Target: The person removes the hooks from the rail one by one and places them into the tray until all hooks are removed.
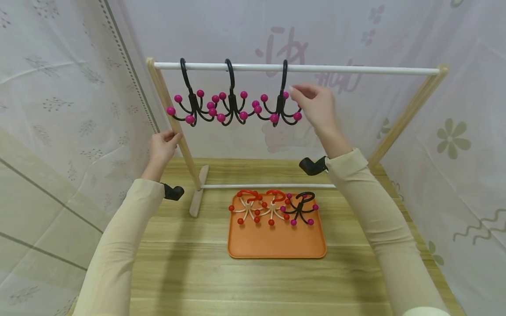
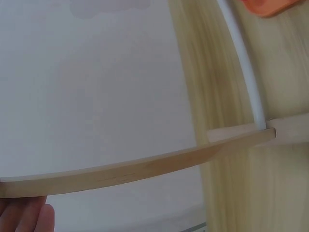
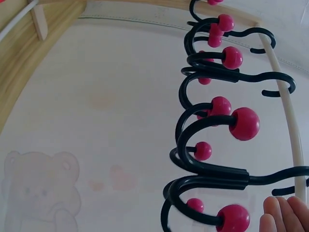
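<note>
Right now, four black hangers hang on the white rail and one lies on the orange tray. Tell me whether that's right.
Wrong number: the head view shows three black hangers on the white rail, not four. One black hanger does lie on the orange tray.

Three black hangers (image 3: 212, 176) with curved arms tipped by pink balls (image 3: 244, 123) hang by their hooks from a white rod (image 3: 288, 107), one beyond another, their arms crowding together, while the rod's far end meets a wooden post (image 3: 244, 17) near the top edge. At the lower right, the right-hand fingers (image 3: 275, 212) lie side by side just below the nearest hook, overlapping the rod, though contact cannot be told. Behind spreads a pale cloth (image 3: 116, 96) printed with a bear (image 3: 41, 193), and wood-grained tabletop (image 3: 29, 72) slants along the left, with a wooden foot (image 3: 40, 21) and thin white bar (image 3: 17, 20) above it.
</note>
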A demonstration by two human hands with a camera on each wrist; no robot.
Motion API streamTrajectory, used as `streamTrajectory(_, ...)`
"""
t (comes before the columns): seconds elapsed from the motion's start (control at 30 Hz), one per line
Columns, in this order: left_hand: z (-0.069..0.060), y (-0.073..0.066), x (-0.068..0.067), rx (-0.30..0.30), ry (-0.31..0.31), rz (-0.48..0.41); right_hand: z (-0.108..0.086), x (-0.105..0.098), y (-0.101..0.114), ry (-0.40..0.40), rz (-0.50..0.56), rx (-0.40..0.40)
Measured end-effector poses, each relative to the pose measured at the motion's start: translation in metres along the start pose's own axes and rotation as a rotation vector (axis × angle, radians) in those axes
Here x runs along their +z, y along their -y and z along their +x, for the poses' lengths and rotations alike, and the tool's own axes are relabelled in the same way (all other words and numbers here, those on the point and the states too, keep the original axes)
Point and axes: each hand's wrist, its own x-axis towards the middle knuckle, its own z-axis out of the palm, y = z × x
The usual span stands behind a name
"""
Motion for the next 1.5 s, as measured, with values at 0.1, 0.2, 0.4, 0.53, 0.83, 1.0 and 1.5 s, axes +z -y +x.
streamTrajectory(0.1, 0.000, -0.001, 0.001, 0.015, -0.010, 0.038, 0.002, 0.005, 0.004, 0.013, -0.002, -0.004)
streamTrajectory(0.2, 0.000, -0.001, 0.002, 0.030, -0.020, 0.059, 0.004, 0.009, 0.008, 0.018, -0.009, -0.010)
streamTrajectory(0.4, 0.000, 0.000, 0.002, 0.054, -0.037, 0.081, 0.008, 0.016, 0.014, 0.013, -0.006, -0.025)
streamTrajectory(0.53, 0.000, 0.000, 0.001, 0.044, -0.025, 0.068, 0.010, 0.021, 0.016, 0.003, 0.011, -0.057)
streamTrajectory(0.83, 0.000, -0.001, 0.001, 0.031, -0.004, 0.045, 0.012, 0.026, 0.016, -0.016, 0.112, -0.067)
streamTrajectory(1.0, -0.001, -0.001, 0.000, 0.028, 0.005, 0.037, 0.012, 0.023, 0.012, -0.020, 0.100, -0.059)
streamTrajectory(1.5, -0.002, -0.002, -0.001, 0.021, 0.011, 0.027, 0.017, 0.009, 0.016, -0.053, -0.030, -0.023)
